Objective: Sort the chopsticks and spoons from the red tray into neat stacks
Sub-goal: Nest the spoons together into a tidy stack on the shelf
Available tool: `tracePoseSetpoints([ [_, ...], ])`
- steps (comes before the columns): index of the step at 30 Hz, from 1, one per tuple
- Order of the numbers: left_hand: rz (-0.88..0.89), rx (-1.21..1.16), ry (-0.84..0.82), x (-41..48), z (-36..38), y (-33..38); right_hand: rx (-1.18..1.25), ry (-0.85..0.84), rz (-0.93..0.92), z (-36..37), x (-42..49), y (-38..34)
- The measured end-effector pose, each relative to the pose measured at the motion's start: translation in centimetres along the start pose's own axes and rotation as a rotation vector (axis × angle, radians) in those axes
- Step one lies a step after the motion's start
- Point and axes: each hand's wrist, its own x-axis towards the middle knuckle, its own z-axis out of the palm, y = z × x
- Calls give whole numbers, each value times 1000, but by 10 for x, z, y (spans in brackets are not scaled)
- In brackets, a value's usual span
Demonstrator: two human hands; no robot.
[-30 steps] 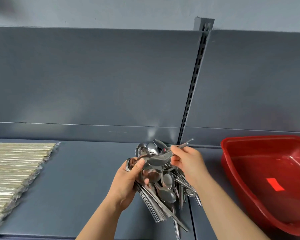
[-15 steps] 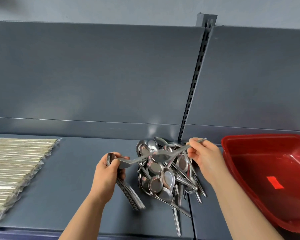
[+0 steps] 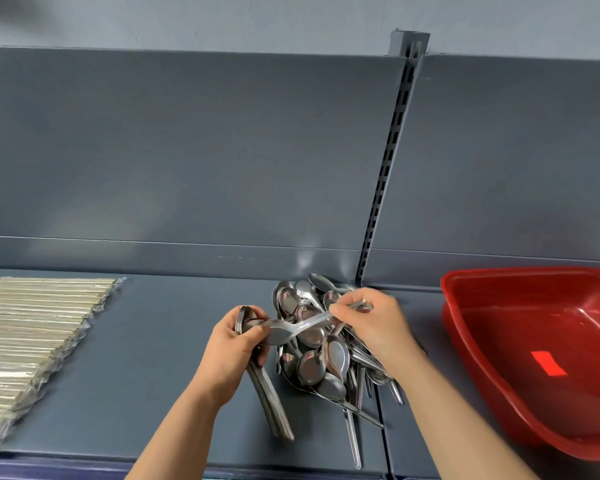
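Head view: a shiny steel spoon [image 3: 303, 324] lies crosswise above the loose pile [image 3: 321, 363], bowl leftward at the left hand [image 3: 231, 353], which clasps a nested stack [image 3: 274, 408]; the right hand [image 3: 378, 323] pinches its handle tip

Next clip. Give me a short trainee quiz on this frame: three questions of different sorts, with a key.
1. True or false: the loose spoons lie on the shelf between the wrapped chopsticks and the red tray.
2. The left hand holds: A) chopsticks B) a stack of spoons C) nothing.
3. Which hand pinches the handle of the single spoon?
Key: 1 true; 2 B; 3 the right hand.
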Motion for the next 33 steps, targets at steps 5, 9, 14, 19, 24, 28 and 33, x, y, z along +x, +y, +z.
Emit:
tracePoseSetpoints([
  [5, -24, -86, -10, 0, -5, 6, -188, -243, -158, -2, -1, -3],
  [9, -30, -219, 77, 4, 0, 6, -163, -329, -114, 4, -3, 1],
  [14, 3, -276, 87, 4, 12, 3, -81, -467, -21, 11, -14, 7],
  [19, -134, -260, 175, 6, 9, 1, -367, -119, -86, -16, -10, 27],
  [24, -214, -355, 68, 2, 24, -1, -761, 135, -21, -39, -12, 46],
  [28, -216, -295, 45, 1, 38, -3, -794, 131, 53, -37, -5, 49],
  [33, -202, -242, 0, 9, 41, 3, -454, 156, 84, -41, 0, 44],
])
